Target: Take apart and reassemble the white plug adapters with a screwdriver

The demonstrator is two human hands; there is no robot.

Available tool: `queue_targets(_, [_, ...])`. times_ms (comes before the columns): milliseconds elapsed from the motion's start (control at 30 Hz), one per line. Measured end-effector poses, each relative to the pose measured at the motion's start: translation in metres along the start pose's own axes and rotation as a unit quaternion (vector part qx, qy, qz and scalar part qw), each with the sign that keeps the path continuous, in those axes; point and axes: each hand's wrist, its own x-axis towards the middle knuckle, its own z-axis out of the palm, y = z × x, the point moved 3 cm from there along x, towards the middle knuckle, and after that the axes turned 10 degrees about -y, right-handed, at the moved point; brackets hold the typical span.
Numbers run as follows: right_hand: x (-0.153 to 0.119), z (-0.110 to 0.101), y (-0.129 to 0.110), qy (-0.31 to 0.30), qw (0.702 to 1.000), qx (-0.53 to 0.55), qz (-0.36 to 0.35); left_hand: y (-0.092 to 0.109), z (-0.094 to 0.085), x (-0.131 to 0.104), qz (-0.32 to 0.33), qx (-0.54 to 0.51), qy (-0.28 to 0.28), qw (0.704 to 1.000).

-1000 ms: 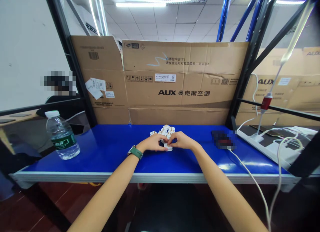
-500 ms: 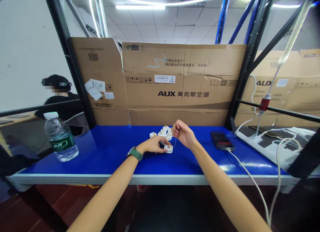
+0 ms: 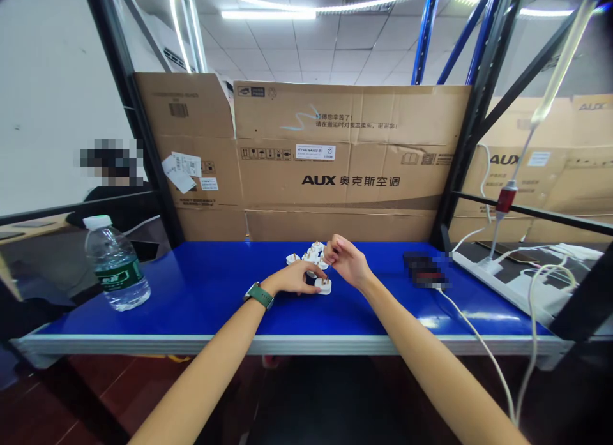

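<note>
My left hand (image 3: pixel 294 277), with a green watch band on the wrist, is closed on a white plug (image 3: pixel 324 288) resting on the blue tabletop, its metal pins facing up. My right hand (image 3: pixel 345 260) is raised just above and to the right, fingers curled round a thin screwdriver (image 3: pixel 327 274). Only the slim shaft shows; the handle is hidden in my fist. The shaft points down and its tip meets the plug, though the exact contact spot is too small to make out. Several more white plugs (image 3: pixel 315 249) with brass pins lie just behind my left hand.
A water bottle (image 3: pixel 117 266) stands at the left of the blue tabletop (image 3: pixel 205 304). To the right lie a dark phone (image 3: pixel 424 271) on a white cable and a power strip (image 3: pixel 507 285). Cardboard (image 3: pixel 349 196) walls the back. A person (image 3: pixel 117 196) sits beyond at left.
My right hand has shifted left and slightly down, bringing the screwdriver from beside the plug onto it. My left hand stays closed on the plug.
</note>
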Motion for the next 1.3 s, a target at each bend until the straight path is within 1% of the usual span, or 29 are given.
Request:
queue_targets(267, [-0.0008,0.0005,-0.0037,0.0,0.997,0.077,-0.013,-0.0016,0.0002,0.0006,-0.004,0.006,-0.006,1.0])
queue_targets(433, [-0.0004,0.0038,-0.0032,-0.029,0.993,0.113,-0.02,-0.0025,-0.0001,0.0001,-0.017,0.008,-0.012,1.0])
queue_targets(500, [-0.0001,0.0038,-0.0015,-0.03,0.993,0.112,-0.017,-0.0028,0.0001,0.0001,-0.015,0.007,-0.013,1.0])
queue_targets(667, [0.0009,0.0023,0.001,-0.036,0.993,0.111,-0.018,-0.0037,0.0005,0.0009,0.019,0.002,-0.009,1.0])
queue_targets(867, [0.0018,0.0021,0.0011,-0.052,0.991,0.122,-0.024,-0.0032,0.0005,0.002,0.036,0.03,-0.001,0.999])
queue_targets(1000, [0.0013,0.0028,0.0011,-0.055,0.991,0.118,-0.019,-0.0026,0.0014,0.0034,0.056,0.024,-0.016,0.998])
queue_targets(1133, [0.0003,0.0024,-0.001,-0.045,0.992,0.113,-0.017,-0.0019,0.0018,0.005,0.06,0.04,-0.021,0.997])
queue_targets(1300, [-0.0013,0.0014,-0.0063,-0.028,0.991,0.122,-0.04,-0.0008,0.002,0.0056,0.063,0.054,-0.014,0.996])
